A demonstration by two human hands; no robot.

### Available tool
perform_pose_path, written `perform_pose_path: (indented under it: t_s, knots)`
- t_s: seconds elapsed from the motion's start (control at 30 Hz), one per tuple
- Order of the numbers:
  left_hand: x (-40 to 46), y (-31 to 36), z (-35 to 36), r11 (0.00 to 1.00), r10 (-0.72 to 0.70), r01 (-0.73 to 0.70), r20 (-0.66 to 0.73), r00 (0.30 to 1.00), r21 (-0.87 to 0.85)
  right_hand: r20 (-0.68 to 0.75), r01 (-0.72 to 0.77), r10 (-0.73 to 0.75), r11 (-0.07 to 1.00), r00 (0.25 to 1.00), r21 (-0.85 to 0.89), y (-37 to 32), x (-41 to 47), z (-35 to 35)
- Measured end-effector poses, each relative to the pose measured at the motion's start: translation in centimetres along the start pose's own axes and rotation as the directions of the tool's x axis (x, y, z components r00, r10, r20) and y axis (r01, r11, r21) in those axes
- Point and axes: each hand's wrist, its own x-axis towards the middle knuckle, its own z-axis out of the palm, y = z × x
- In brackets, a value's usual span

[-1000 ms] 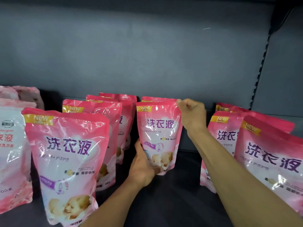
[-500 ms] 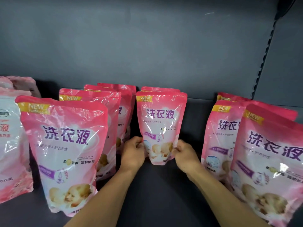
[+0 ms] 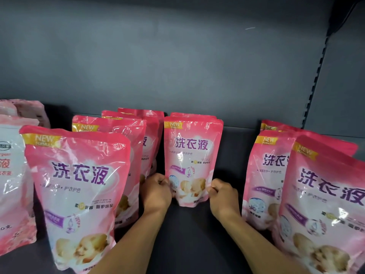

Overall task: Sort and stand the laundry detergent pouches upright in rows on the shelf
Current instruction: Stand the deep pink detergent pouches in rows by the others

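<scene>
Pink plastic pouch (image 3: 192,155), middle row, upright on dark shelf (image 3: 197,244), front face to camera, a second pouch (image 3: 192,115) close behind. Left hand (image 3: 157,191) curled on lower left edge; right hand (image 3: 224,196) curled on lower right edge; both clamped on this one pouch near its base. Left row (image 3: 110,159) of four pouches, front one nearest and largest in view, touching or nearly touching the left hand. Right row (image 3: 296,184) of three or more, apart from the held pouch by a strip of bare shelf. White-and-pink pouches (image 3: 13,175) of another kind at far left. Grey back panel (image 3: 177,66) above, slotted upright (image 3: 316,80) at right.

Step in hand, as judged: squaring and seating the front pouch of the middle row. For a good result:
- Spread the bottom gusset flat before release, since a soft pouch with liquid inside probably slumps if the base stays folded.
- Keep the grip low and even on both sides, to avoid a twist of the face.
- Set the face parallel to the shelf edge and in line with the pouch behind.
- Mind the left row during any sideways shift: a knock there may topple a neighbour.
- Release slowly, first one side, then the other, with a check for lean.
</scene>
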Motion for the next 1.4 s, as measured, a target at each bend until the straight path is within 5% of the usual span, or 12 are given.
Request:
perform_pose_path:
  t_s: [0.9, 1.07, 1.13, 1.23, 1.33, 1.4]
  knots:
    - [-0.5, -0.9, -0.3, 0.995, 0.095, -0.097, 0.077, 0.992, 0.023, 0.03, 0.003, -0.004, 0.999, 1.0, 0.045, -0.7, -1.3, -0.3]
    - [-4.7, 2.1, -1.4, 0.967, 0.138, -0.147, 0.058, 0.989, 0.21, -0.037, 0.127, -0.126, 0.992, 0.991, 0.024, -1.8, -4.7, -3.9]
    - [-7.2, 3.3, -2.0, 0.936, 0.268, -0.283, 0.097, 0.959, 0.212, -0.118, 0.289, -0.286, 0.957, 0.951, 0.004, -2.0, -7.7, -6.2]
    - [-10.2, 4.7, -2.1, 0.868, 0.42, -0.464, 0.236, 0.876, 0.178, -0.387, 0.496, -0.473, 0.867, 0.792, -0.044, -1.4, -11.8, -10.0]
    - [-12.1, 5.5, -0.9, 0.846, 0.449, -0.522, 0.382, 0.808, 0.109, -0.669, 0.508, -0.426, 0.857, 0.609, -0.084, 0.3, -13.6, -13.5]
    - [-13.0, 5.6, 0.2, 0.856, 0.426, -0.512, 0.464, 0.777, 0.072, -0.782, 0.428, -0.279, 0.904, 0.558, -0.017, 1.5, -13.5, -15.6]
